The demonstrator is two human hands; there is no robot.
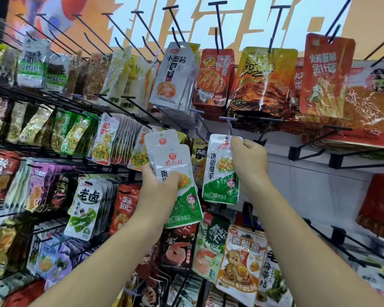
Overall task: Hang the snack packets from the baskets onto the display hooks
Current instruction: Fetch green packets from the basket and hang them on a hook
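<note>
My left hand (159, 185) grips a small stack of white-and-green snack packets (173, 160), fanned so that two tops show. My right hand (248, 160) pinches a single matching packet (220, 173) near its top right corner and holds it upright. That packet's punched hole sits just below the tip of a grey display hook (230, 124). The hole is close to the hook tip, and I cannot tell whether they touch. No basket is in view.
Rows of black wire hooks full of hanging snack packets cover the wall to the left, above and below. Bare black hooks (319, 138) stick out of a white panel to the right of my hands. Red packets (264, 80) hang right above.
</note>
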